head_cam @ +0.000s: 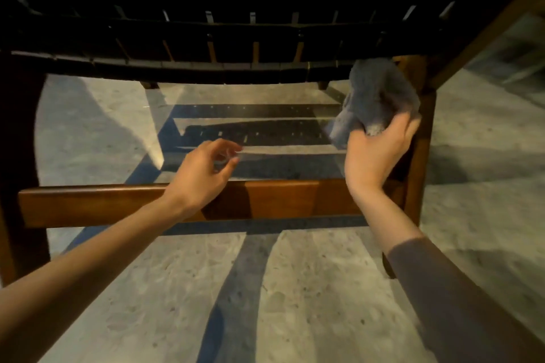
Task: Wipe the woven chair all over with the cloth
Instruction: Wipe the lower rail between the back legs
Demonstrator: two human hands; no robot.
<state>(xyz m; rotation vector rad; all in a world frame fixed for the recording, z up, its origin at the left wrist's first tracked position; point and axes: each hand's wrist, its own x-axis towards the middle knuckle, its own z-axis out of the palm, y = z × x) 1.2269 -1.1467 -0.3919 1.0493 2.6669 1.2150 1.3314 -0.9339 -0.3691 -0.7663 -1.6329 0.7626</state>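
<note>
the woven chair (206, 68) filled the top of the view from nine round to three o'clock, its dark strapped seat in shadow and its wooden frame standing on the speckled floor (309, 289). the cloth (380, 94), a grey fluffy wad, sat at about two o'clock, bunched against the upper part of a leg (426, 132) just under the seat rail. the right hand (374, 153) was clamped on its lower end, fingers curled round the fabric. the left hand (203, 174) hung near the centre, above the low stretcher (280, 200) at six o'clock, fingers loosely curled, holding nothing and touching nothing. the cloth looked soft, light and floppy, so it would likely fold or slip unless gathered in a full fist, with a pad of it kept between palm and wood. the chair looked stiff and fairly heavy; the bare leg or stretcher seemed the firm place to steady it, while the woven straps would probably give a little under pressure.
</note>
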